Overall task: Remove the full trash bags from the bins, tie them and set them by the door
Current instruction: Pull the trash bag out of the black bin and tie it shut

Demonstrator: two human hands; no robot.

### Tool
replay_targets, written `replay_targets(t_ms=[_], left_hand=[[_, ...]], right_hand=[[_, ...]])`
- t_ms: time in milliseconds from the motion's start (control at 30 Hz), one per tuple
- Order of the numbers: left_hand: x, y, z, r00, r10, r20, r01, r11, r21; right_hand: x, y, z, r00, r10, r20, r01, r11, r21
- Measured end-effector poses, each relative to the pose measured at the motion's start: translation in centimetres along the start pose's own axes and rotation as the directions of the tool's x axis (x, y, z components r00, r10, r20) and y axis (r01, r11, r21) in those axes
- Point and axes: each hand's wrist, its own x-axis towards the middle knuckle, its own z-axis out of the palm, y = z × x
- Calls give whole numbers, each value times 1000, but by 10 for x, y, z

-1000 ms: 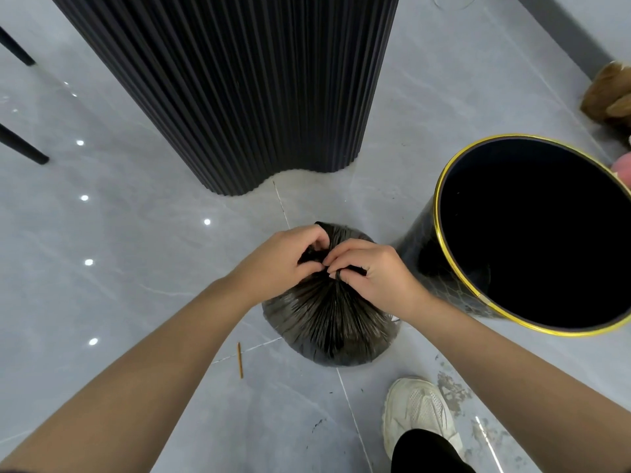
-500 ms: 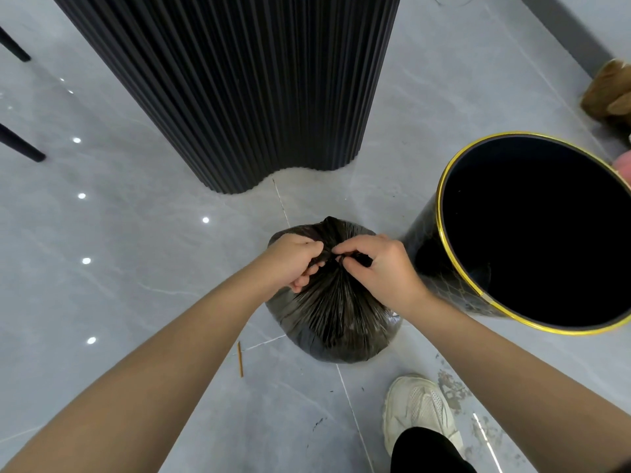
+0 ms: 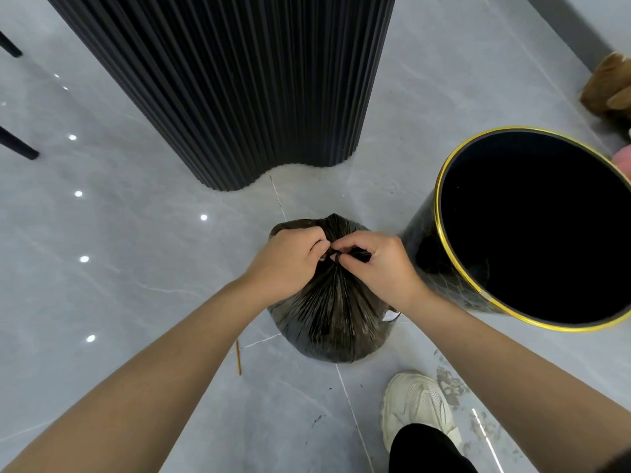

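**Both hands pinched the bag's neck**

The left hand (image 3: 288,259) and right hand (image 3: 374,264) each held a pinching grip on the gathered plastic at the top of the black trash bag (image 3: 336,322). The bag stood upright on the floor (image 3: 136,268), neck pointing up, just beside the gold-rimmed bin (image 3: 444,240), which stood emptied.

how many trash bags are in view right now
1: a black trash bag on the floor beside the bin, its neck pinched by the left hand and right hand. Others may be out of frame.
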Motion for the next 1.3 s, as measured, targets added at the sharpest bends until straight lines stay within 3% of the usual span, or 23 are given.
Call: replay_targets(t_ms=[33,67,100,133,167,200,233,267,300,367,467,567,667,733,767,800,833,900,1000,1100,1167,1233,1300], left_hand=[[2,4,0,989,-131,62,140,977,-158],[4,9,0,946,-276,170,320,879,-354],[7,14,-2,862,-393,320,506,694,-511],[8,17,-4,785,-443,433,619,531,-579],[8,18,-5,751,-458,476,659,472,-585],[8,16,-4,772,-459,439,635,537,-555],[6,13,-3,845,-427,321,534,700,-474],[2,8,-2,934,-321,157,355,880,-314],[-3,2,-1,990,-140,19,141,981,-130],[-10,-7,0,991,134,-7,-132,982,132],[-12,-11,1,970,243,24,-236,910,342],[-9,-15,7,966,249,-72,-200,892,405],[1,-5,11,998,-37,-59,38,999,14],[8,3,11,928,-362,90,367,844,-390],[10,5,11,874,-454,172,474,720,-506],[9,6,9,860,-472,194,495,680,-541],[6,5,8,901,-416,123,421,774,-473],[-2,-4,7,992,-114,-62,102,981,-167],[-8,-12,4,983,182,-33,-170,960,224],[-7,-15,6,970,229,-77,-182,903,390],[-5,-13,7,981,163,-108,-125,946,299],[0,-6,7,996,-4,-89,6,1000,20],[4,4,5,969,-246,37,244,912,-330]], right_hand=[[0,2,1,999,-40,-15,39,998,-49],[-1,4,2,997,-77,-28,74,992,-98],[-1,6,4,994,-104,-37,98,986,-133],[-2,7,5,992,-122,-39,115,982,-149],[-2,8,6,990,-135,-33,128,980,-149],[-2,7,6,990,-139,-22,135,981,-142],[-1,7,7,991,-135,-9,133,983,-131],[-1,7,6,992,-124,5,124,985,-118],[0,7,6,993,-114,18,115,988,-106],[2,7,5,995,-93,39,96,992,-84],[5,6,4,996,-63,62,66,997,-34],[5,5,4,995,-54,85,55,998,-11],[4,5,3,996,-62,69,63,998,-26],[5,6,5,994,-94,60,98,993,-60],[5,6,5,993,-108,56,112,991,-69],[5,6,6,993,-109,52,113,991,-71],[6,5,6,994,-103,48,106,992,-70],[7,5,5,996,-74,49,76,996,-54],[8,4,4,998,-25,62,25,1000,-3],[9,4,5,997,-18,72,17,1000,10],[9,4,5,998,-18,65,18,1000,8],[9,5,4,999,-28,38,28,1000,-11],[7,5,4,997,-78,1,78,996,-51]])
